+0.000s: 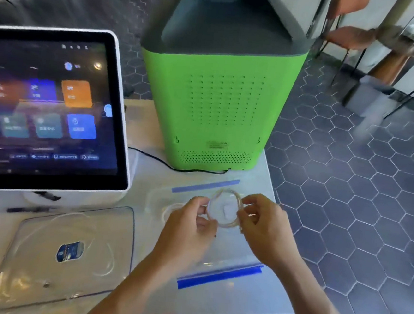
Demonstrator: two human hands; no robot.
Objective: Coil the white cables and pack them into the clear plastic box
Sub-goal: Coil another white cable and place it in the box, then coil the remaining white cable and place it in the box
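I hold a coiled white cable (235, 202) as a small ring between both hands, just above the clear plastic box (218, 276), which has a blue strip on its near and far edges. My left hand (189, 226) pinches the ring's left side and my right hand (265, 227) grips its right side. Another white cable loop (171, 207) lies inside the box to the left, partly hidden by my left hand. A small white block (227, 210) shows through the ring; I cannot tell what it is.
The box's clear lid (67, 252) with a blue label lies on the table at the left. Behind it stand a white touchscreen (50, 108) and a green machine (218, 102) with a black cord (165, 164). A black pen (28, 209) lies near the screen. The table edge (288, 276) runs along the right.
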